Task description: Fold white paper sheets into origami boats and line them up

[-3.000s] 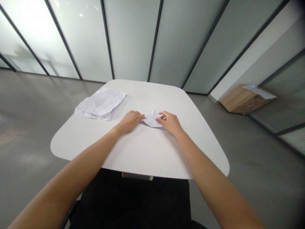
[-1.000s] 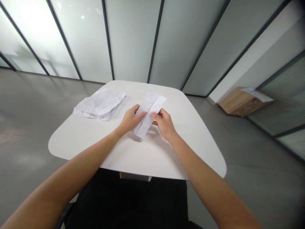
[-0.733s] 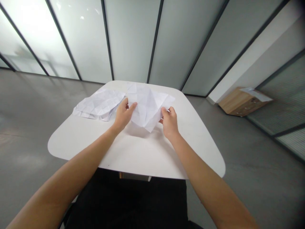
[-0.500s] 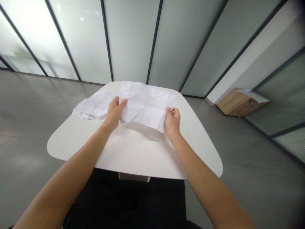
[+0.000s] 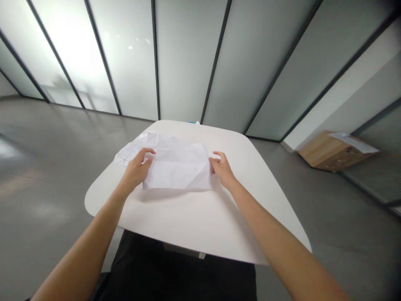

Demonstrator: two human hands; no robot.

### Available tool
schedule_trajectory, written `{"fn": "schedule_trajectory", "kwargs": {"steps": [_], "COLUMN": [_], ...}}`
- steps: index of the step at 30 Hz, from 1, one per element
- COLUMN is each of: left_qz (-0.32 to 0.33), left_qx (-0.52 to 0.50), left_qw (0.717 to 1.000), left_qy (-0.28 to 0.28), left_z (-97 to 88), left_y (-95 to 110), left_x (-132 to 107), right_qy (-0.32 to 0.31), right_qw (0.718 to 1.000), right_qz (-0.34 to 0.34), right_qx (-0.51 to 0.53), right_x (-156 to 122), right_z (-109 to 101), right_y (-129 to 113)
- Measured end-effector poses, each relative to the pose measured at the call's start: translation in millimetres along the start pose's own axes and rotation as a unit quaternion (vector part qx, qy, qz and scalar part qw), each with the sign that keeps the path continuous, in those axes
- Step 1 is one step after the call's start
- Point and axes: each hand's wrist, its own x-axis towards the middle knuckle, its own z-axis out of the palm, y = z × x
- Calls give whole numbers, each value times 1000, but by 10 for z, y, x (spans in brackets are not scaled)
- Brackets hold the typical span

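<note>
A creased white sheet of paper lies almost flat over the white table, with a thin shadow under its near edge. At its left edge is my left hand, thumb and forefinger apart above the paper. My right hand is beside the right edge, its thumb touching the paper and its forefinger held away. Both hands look open. More crumpled white paper lies at the back left, partly covered by the sheet and my left hand.
The white table has rounded corners and stands before a frosted glass partition. A wooden box-like cabinet with papers on top stands on the grey floor at the right. Something small and blue shows behind the table's far edge.
The sheet has come down from a raised, tilted position to nearly flat on the table, shifting left over the other paper. Both hands have loosened their grip. The camera view has turned slightly.
</note>
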Motion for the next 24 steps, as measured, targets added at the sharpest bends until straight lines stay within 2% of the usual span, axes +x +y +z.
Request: {"fn": "schedule_trajectory", "kwargs": {"steps": [3, 5, 9, 13, 16, 20, 22, 24], "left_qz": [-26, -63, -116, -116, -132, -150, -126, -101], "left_qx": [-12, -61, -182, -197, -134, 74, 154, 174], "left_qw": [999, 995, 976, 973, 982, 986, 980, 977], "left_qy": [-41, -48, -32, 12, 20, -6, -32, -76], "left_z": [-221, -363, -603, -721, -723, -700, -714, -747], "left_y": [-135, -203, -269, -334, -470, -683, -727, -704], "left_x": [54, 111, 304, 588, 734, 690, 591, 471], "right_qy": [-48, -27, -42, -87, -107, -157, -177, -193], "right_qw": [996, 987, 959, 924, 899, 880, 874, 863], "right_qz": [-49, -109, -203, -272, -280, -278, -296, -319], "right_qx": [-49, -113, -195, -255, -321, -351, -343, -340], "right_x": [216, 427, 997, 1633, 2004, 2183, 2110, 1924], "right_z": [273, 477, 967, 1523, 1922, 2310, 2366, 2274], "right_y": [-150, -306, -676, -971, -1044, -963, -916, -908]}}
